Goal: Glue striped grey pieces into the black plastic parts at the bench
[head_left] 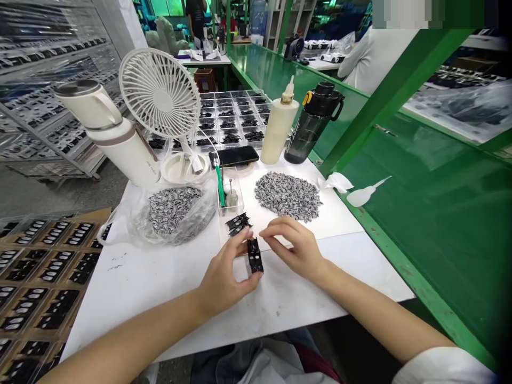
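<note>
Presently, the left hand (224, 273) holds one black part (255, 257) over the white table (298, 298), pinching it at its two ends between the thumb and the fingers. The right hand (298, 249) is just beside it, with thumb and forefinger brought near to each other (whether a small piece is between them, I cannot tell). The step in hand seems, in my judgement, to be close fingertip work on this held part. Behind it lie other black parts (237, 224); farther back is a heap of grey pieces (288, 196), and at the left a plastic bag (196, 226) with similar pieces. The next move calls for a steady left grip and a light, exact right touch.
</note>
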Available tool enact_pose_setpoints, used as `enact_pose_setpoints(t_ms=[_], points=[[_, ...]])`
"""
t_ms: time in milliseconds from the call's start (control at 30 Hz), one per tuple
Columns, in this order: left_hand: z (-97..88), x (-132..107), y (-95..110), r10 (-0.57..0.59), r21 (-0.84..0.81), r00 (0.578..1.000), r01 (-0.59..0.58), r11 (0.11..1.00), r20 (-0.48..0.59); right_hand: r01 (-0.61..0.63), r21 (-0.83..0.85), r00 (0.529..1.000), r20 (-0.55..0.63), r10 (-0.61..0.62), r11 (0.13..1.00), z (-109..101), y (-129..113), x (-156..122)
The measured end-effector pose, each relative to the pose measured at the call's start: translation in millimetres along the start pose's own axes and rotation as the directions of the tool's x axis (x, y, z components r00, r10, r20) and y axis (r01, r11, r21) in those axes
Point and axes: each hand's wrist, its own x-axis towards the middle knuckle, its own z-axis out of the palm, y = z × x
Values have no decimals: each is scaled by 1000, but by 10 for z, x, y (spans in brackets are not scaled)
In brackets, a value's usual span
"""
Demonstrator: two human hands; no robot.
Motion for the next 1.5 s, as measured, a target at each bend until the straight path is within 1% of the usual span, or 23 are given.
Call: enact_pose_setpoints(t_ms=[67,100,167,300,400,467,600,767,967,1033,1133,1200,1400,1500], points=[[-5,7,10,-56,-29,997,55,998,-48,-115,64,993,19,114,991,4,-20,-6],[-8,11,15,-79,-37,995,77,996,-57,-151,87,988,50,147,985,7,-26,-9],[-16,19,20,-108,-28,992,106,994,-65,-185,113,980,100,174,976,15,-33,-18],[-25,27,17,-104,59,992,108,992,-73,-176,127,978,134,159,976,31,-45,-26],[-21,26,10,-69,114,996,76,991,-64,-135,134,973,207,106,982,47,-59,-23],[-17,25,8,-48,133,997,56,990,-63,-119,124,970,226,89,985,67,-66,-19],[-12,20,6,-35,152,998,44,987,-60,-122,69,965,243,102,990,116,-78,-17],[-12,13,-7,-28,148,998,37,988,-63,-154,38,953,269,138,987,151,-109,-27],[-17,6,-8,-31,66,998,35,997,-51,-137,32,958,258,125,990,171,-124,-30],[-19,4,-1,-30,46,999,32,998,-44,-167,31,951,269,153,985,163,-120,-23],[-23,4,0,-20,31,999,21,999,-31,-278,43,921,297,253,960,137,-106,-10],[-23,5,-8,-6,32,999,7,999,-34,-328,62,903,316,293,943,118,-95,-2],[-23,5,-23,2,35,999,-1,999,-38,-326,121,908,315,275,938,95,-78,11],[-24,2,-21,5,40,999,-3,999,-35,-356,125,892,341,297,926,98,-72,19]])
